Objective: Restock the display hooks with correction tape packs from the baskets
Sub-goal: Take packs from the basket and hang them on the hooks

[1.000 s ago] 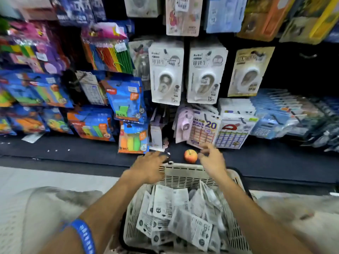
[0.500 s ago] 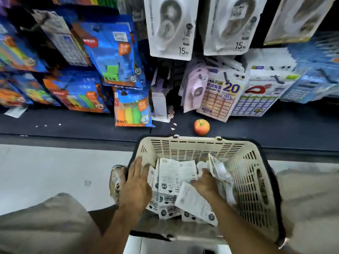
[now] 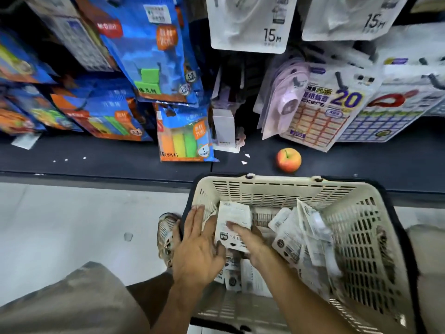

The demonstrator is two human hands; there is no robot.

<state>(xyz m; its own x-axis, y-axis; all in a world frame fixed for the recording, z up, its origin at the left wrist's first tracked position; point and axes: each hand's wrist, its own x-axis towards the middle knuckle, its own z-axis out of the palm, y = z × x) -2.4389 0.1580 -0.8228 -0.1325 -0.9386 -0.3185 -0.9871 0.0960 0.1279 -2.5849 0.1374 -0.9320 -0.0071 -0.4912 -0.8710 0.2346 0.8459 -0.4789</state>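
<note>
A cream plastic basket sits in front of my knees, holding several white correction tape packs. Both hands are inside it at the left. My right hand grips a small stack of white packs, back side up, lifted above the pile. My left hand is beside the stack with its fingers straight, touching the stack's left edge. More white correction tape packs marked 15m hang on display hooks at the top of the view.
A black shelf ledge runs across just beyond the basket, with an apple lying on it. Blue sticky-note packs hang at the left, sticker sheets at the right. My foot is left of the basket.
The view has tilted further down toward the basket. My right hand has gathered a stack of packs and raised it; my left hand has moved in against the stack's left side.
</note>
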